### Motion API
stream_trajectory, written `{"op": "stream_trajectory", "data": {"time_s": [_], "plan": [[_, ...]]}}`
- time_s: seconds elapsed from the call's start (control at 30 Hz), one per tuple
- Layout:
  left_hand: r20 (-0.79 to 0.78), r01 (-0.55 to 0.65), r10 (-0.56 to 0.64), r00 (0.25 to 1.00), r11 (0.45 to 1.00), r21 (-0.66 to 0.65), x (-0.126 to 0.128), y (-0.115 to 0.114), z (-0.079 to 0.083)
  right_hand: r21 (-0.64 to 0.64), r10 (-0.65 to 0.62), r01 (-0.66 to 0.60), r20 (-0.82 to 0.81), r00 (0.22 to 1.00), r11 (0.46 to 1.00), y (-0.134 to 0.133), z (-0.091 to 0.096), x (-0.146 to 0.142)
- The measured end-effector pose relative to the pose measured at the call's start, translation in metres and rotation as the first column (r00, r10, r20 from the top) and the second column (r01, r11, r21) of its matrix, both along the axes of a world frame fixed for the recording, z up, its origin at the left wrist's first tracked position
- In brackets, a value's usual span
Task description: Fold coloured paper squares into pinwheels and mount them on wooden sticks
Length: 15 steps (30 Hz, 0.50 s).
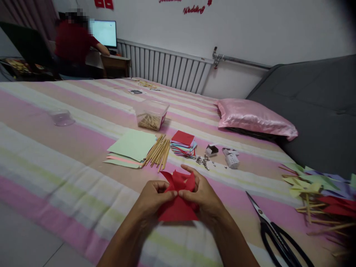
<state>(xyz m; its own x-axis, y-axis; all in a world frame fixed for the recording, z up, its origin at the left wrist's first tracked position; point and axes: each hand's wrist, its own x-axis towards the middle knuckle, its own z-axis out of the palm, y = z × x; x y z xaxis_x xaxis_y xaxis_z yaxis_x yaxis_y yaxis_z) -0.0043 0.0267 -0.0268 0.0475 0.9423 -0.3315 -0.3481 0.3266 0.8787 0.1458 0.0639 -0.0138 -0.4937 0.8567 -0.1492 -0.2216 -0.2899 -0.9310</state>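
Both my hands grip one piece of red paper (178,209), cut and folded so that pointed flaps rise at its far side. My left hand (151,198) pinches it from the left, thumb on top. From the right, my right hand (204,193) presses its thumb near the middle, the two thumb tips almost touching; its index finger stretches forward. Just beyond lie a stack of small coloured paper squares (183,137), red on top, and a bundle of thin wooden sticks (158,152). Small metal pins (205,161) are scattered beside the squares.
Black-handled scissors (268,222) lie to the right, near finished paper pinwheels (330,196) on sticks. Larger green sheets (133,144), a clear tub of sticks (151,115), small boxes (231,160) and a pink pillow (253,116) rest on the striped bed. A person (73,42) sits at a monitor.
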Motion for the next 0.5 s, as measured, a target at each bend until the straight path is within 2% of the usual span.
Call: {"op": "stream_trajectory", "data": {"time_s": [0.1, 0.17, 0.2, 0.27, 0.3, 0.33, 0.37, 0.43, 0.5], "plan": [[0.061, -0.115, 0.116, 0.991, 0.993, -0.019, 0.004, 0.001, 0.003, 0.063, -0.054, 0.053, 0.014, 0.998, 0.997, 0.003, -0.003, -0.004], [0.134, -0.245, 0.247, 0.960, 0.969, -0.032, 0.005, 0.002, 0.004, 0.170, -0.152, 0.142, 0.047, 0.987, 0.975, 0.006, -0.004, -0.005], [0.166, -0.308, 0.311, 0.936, 0.950, -0.039, 0.005, 0.003, 0.004, 0.246, -0.222, 0.201, 0.061, 0.973, 0.948, 0.007, -0.003, -0.005], [0.204, -0.402, 0.403, 0.892, 0.914, -0.051, 0.003, 0.003, 0.004, 0.411, -0.369, 0.307, 0.078, 0.926, 0.858, 0.007, -0.001, -0.002], [0.213, -0.431, 0.432, 0.876, 0.901, -0.055, 0.001, 0.003, 0.004, 0.480, -0.410, 0.321, 0.090, 0.908, 0.816, 0.006, 0.002, 0.000], [0.219, -0.446, 0.447, 0.867, 0.893, -0.058, -0.001, 0.003, 0.004, 0.533, -0.413, 0.295, 0.114, 0.904, 0.793, 0.005, 0.004, 0.001], [0.224, -0.454, 0.455, 0.862, 0.889, -0.059, -0.003, 0.003, 0.004, 0.564, -0.373, 0.224, 0.163, 0.913, 0.794, 0.003, 0.006, 0.003], [0.236, -0.466, 0.464, 0.854, 0.883, -0.052, -0.006, 0.004, 0.004, 0.552, -0.182, -0.012, 0.296, 0.938, 0.834, -0.002, 0.009, 0.005], [0.242, -0.468, 0.463, 0.853, 0.883, -0.041, -0.007, 0.004, 0.003, 0.496, 0.020, -0.228, 0.390, 0.921, 0.838, -0.005, 0.008, 0.004]]}}
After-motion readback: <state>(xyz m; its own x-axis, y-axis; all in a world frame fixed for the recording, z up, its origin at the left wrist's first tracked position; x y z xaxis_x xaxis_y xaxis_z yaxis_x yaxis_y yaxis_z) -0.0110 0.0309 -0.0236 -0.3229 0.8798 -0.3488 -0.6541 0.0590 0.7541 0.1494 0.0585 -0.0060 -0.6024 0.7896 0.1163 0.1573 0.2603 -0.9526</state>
